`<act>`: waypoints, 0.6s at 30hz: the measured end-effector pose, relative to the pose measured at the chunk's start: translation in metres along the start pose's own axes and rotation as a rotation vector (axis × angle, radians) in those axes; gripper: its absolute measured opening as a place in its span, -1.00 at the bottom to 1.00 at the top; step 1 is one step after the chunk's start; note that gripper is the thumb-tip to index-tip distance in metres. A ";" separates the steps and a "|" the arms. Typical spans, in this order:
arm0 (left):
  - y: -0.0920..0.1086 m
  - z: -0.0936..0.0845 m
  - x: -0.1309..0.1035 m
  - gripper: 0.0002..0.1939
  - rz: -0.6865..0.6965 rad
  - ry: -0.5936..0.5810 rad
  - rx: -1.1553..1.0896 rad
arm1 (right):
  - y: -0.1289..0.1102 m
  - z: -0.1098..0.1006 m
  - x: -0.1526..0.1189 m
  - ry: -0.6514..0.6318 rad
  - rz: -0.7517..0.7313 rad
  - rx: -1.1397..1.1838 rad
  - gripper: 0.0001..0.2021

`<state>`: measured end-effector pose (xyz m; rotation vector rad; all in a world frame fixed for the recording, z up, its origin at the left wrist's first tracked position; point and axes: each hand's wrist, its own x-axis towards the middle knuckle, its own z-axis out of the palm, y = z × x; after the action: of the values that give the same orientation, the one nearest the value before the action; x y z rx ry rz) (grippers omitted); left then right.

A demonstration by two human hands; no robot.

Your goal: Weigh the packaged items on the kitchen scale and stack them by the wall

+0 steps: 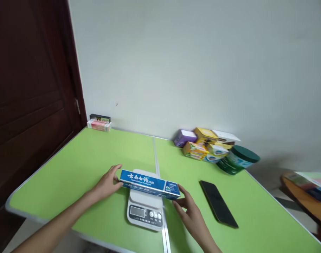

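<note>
A long blue toothpaste box [147, 182] lies crosswise over the pale platform of a white kitchen scale [146, 221]. I cannot tell whether it rests fully on the platform. My left hand [107, 182] is at the box's left end, thumb and fingers curved about it. At the opposite end, my right hand [188, 211] grips the corner between thumb and fingers. The scale's small display and its round buttons face me, and no digits are readable on the display.
On the green table [70, 168], a black phone [218, 203] lies to the right. Several cartons [196, 150] and a dark green tub [236, 160] are against the wall. Two small boxes [99, 125] sit at the back left corner. A wooden surface [305, 196] stands beyond the right edge.
</note>
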<state>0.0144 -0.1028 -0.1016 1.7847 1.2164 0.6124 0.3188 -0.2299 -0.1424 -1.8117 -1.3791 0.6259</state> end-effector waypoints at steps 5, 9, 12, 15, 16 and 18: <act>0.001 -0.003 0.010 -0.42 0.031 -0.145 0.001 | -0.002 -0.008 0.018 -0.099 -0.026 -0.168 -0.45; 0.001 -0.026 0.021 -0.41 -0.018 -0.241 0.019 | -0.007 -0.021 0.037 -0.176 -0.076 -0.208 -0.57; -0.006 -0.051 0.035 -0.39 -0.036 -0.246 -0.013 | -0.024 -0.014 0.061 -0.226 -0.110 -0.226 -0.62; -0.026 -0.079 0.054 -0.41 -0.044 -0.152 -0.034 | -0.047 0.016 0.094 -0.285 -0.138 -0.200 -0.64; -0.036 -0.089 0.062 -0.42 -0.056 -0.124 -0.041 | -0.055 0.029 0.107 -0.308 -0.142 -0.179 -0.64; -0.057 -0.110 0.078 -0.42 -0.092 -0.084 -0.059 | -0.070 0.060 0.134 -0.352 -0.150 -0.132 -0.65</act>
<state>-0.0671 0.0188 -0.1010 1.6793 1.2038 0.5099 0.2723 -0.0772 -0.1133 -1.7341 -1.8101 0.8182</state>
